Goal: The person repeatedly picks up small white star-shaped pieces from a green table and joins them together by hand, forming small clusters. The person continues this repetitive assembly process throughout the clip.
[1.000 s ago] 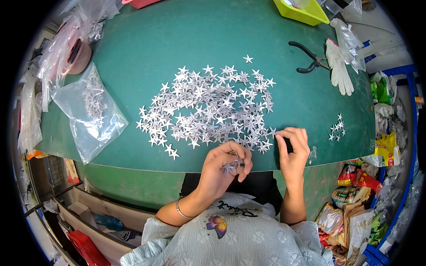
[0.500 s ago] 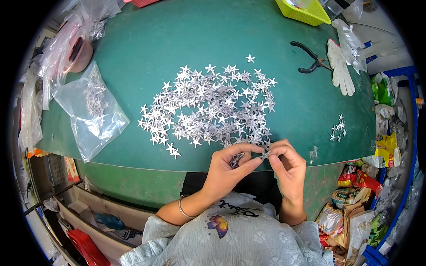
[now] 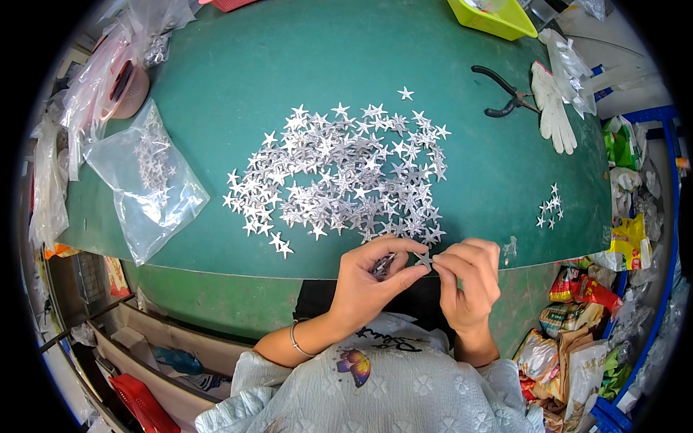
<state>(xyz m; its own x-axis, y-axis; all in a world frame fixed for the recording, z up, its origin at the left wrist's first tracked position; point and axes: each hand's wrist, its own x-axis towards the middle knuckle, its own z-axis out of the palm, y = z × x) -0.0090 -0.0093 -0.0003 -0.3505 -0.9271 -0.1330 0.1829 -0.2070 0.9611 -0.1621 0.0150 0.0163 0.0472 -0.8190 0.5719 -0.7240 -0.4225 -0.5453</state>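
Silver star (image 3: pixel 424 260): two o'clock from the left hand (image 3: pixel 366 280), which pinches it and cups similar pieces (image 3: pixel 383 267), and ten o'clock from the right hand (image 3: pixel 471 280), also pinching.

Stars (image 3: pixel 382 268) in left hand (image 3: pixel 363 280), half-hidden.

I see dark lettering (image 3: pixel 372 333) across the shirt (image 3: pixel 426 393); the bags (image 3: pixel 541 357) at right carry print too small to read.
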